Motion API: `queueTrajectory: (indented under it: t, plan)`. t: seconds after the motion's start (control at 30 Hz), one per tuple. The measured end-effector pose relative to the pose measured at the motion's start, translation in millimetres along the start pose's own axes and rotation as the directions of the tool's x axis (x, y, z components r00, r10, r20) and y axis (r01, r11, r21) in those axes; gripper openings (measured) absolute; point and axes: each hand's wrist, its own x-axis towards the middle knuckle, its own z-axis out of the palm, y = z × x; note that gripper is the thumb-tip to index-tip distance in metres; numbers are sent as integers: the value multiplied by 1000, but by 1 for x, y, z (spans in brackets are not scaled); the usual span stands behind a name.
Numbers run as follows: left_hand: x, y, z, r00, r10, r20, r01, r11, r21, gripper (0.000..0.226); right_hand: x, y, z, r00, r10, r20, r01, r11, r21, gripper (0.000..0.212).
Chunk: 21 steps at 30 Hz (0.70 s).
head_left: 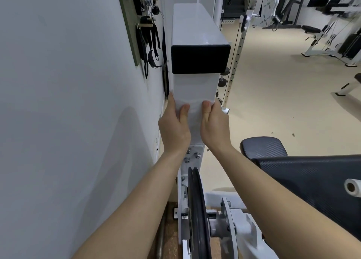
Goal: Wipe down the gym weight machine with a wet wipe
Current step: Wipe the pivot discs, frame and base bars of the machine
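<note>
Gym room with a pale beige floor [273, 94] and a grey-white wall [68, 82] on the left. At centre, a white wet wipe [192, 107] lies spread flat against the front face of the weight machine's white upright column [195, 86], and it is hard to tell from the paint. The left hand [173, 125] pinches its left edge, thumb on the front, fingers curled round the column's side. The right hand [214, 122] pinches the right edge, fingers curled. The wipe is probably light, limp and damp and likely to bunch, so holding both edges taut suits it. A black end cap [200, 59] sits above. A black pulley wheel [197, 210] and a padded seat [293, 172] lie below and to the right.
</note>
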Motion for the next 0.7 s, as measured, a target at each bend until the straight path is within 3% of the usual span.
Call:
queueTrajectory:
  t: [0.23,0.37,0.53,0.7]
  plan:
    - [-47,-40,16,950,-312,14,307,941,146,34,-25,52,21,983,153,105,-142,984,-105,16]
    - [-52,-56,15,911,-406,72,381,895,231,18,-35,82,28,953,226,201,-197,968,-154,26]
    - [-42,-61,2,911,-376,168,333,913,238,16,-37,90,25,922,277,271,-216,948,-234,35]
    - [-21,-4,4,987,-157,-30,159,986,50,26,-12,19,4,997,59,56,-56,997,-58,17]
